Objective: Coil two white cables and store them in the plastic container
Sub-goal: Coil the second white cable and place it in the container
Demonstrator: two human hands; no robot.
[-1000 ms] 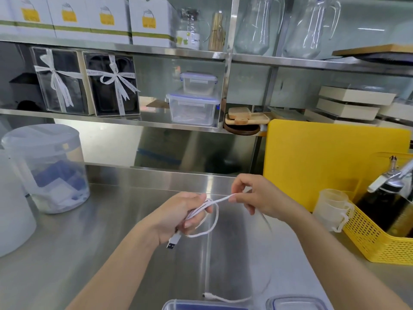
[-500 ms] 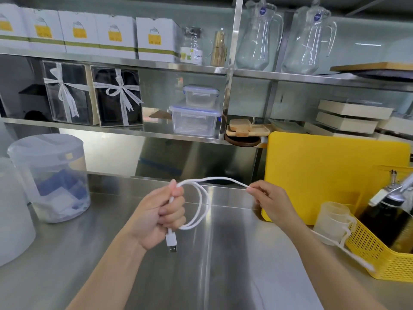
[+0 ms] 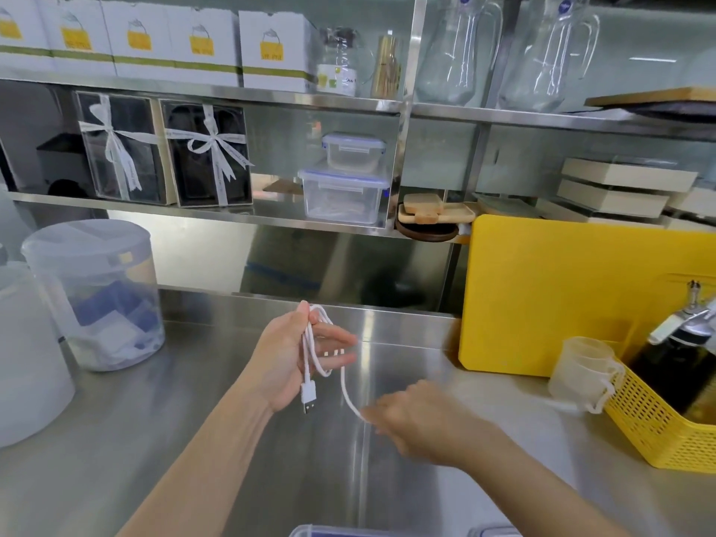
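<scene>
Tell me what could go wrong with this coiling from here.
Loops of the white cable lie over the left hand's fairly straight fingers; they may slip off and uncoil.
The right hand holds the strand low; a hard tug could drag the loops off or swing the dangling USB plug.

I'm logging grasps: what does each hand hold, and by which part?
The left hand holds the white cable by its loops above the USB plug; the right hand pinches its free length.

Yellow cutting board (image 3: 561, 296), yellow basket (image 3: 658, 432), steel counter (image 3: 155, 439)
</scene>
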